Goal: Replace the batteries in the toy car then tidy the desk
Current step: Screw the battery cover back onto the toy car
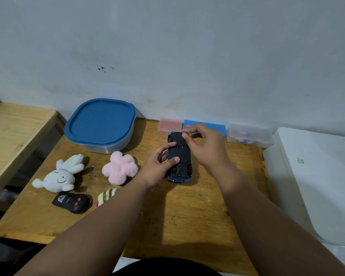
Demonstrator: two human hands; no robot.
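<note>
Your left hand (159,164) grips the upturned toy car (179,156), long axis pointing toward the wall; your right hand (204,144) pinches its underside.

The blue toy car (179,156) is upside down above the desk (187,216), black underside up.

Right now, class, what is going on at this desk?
A person holds a toy car upside down over the desk. The left hand grips its side, and the right hand works with its fingertips at the underside. Two plush toys, a remote and a lidded tub lie to the left, not yet tidied.
</note>
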